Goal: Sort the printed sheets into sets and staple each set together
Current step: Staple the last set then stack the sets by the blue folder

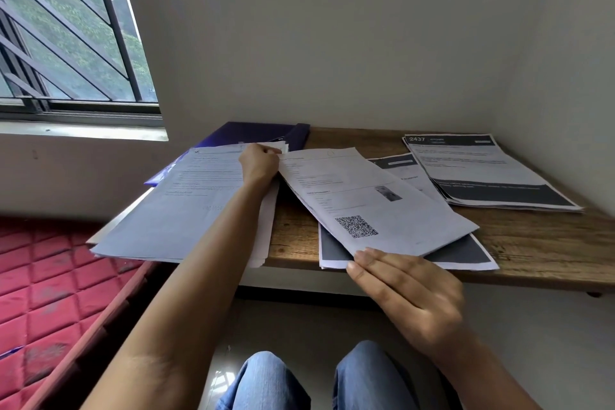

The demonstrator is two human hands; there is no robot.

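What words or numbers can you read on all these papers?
"2437": on the dark strip atop the right stack; its other print is blurred.
The sheet with the square code: print too small to read.
The left stack: print too blurred to read.
The middle sheets: blurred too.

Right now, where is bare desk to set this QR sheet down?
Bare wood: near right corner of the desk, beside the dark-banded sheet; a narrow strip between the left stack and the QR sheet. Crowded: far right, under the 2437 stack.
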